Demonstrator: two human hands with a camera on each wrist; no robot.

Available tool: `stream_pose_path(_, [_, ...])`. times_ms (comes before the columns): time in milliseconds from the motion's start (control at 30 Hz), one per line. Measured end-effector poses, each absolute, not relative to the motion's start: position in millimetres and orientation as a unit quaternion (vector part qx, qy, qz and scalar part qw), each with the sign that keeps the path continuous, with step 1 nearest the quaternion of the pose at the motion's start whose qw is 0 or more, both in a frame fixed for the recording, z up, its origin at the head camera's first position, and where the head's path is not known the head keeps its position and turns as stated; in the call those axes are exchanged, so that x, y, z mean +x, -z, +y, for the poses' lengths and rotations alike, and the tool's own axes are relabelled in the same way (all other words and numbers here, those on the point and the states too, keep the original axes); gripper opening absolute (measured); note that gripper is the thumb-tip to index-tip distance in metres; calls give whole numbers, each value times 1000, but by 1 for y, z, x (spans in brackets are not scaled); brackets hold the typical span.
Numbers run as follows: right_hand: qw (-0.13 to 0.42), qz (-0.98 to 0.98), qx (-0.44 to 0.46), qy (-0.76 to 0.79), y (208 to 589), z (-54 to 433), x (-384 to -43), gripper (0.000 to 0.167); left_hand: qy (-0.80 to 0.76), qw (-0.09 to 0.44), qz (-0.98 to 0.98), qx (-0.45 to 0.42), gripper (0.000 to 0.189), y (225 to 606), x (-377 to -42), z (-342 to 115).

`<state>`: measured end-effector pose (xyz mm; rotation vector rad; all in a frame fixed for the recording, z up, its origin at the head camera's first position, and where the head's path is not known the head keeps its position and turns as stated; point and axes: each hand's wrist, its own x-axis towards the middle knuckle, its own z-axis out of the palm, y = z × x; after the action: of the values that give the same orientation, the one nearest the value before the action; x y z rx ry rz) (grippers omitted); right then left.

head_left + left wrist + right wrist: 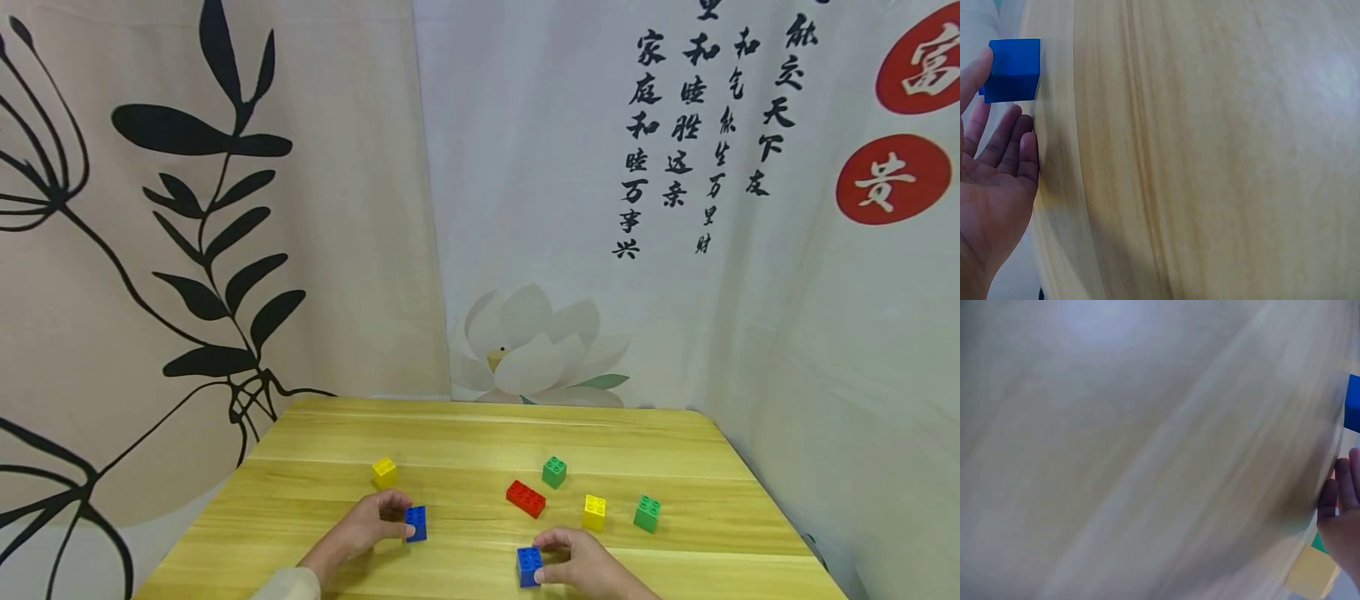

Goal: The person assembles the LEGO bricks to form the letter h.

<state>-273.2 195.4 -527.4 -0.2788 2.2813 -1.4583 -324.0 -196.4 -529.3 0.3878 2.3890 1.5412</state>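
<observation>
Bricks (416,523), both blue, in left fingers (393,498) and right fingers (555,537)

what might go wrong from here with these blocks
The left hand grips the left blue block near one side, so it might twist or slip loose. The right hand also holds the right blue block near one side, so that one could tip or drop too. And if the right hand moves forward, it might knock the nearby yellow block just beyond it.
</observation>
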Motion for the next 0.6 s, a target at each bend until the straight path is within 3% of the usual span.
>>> stream_pose_path(600, [142, 849, -105, 498, 528, 169, -280, 37, -527, 135, 828, 136, 45, 530, -324, -197])
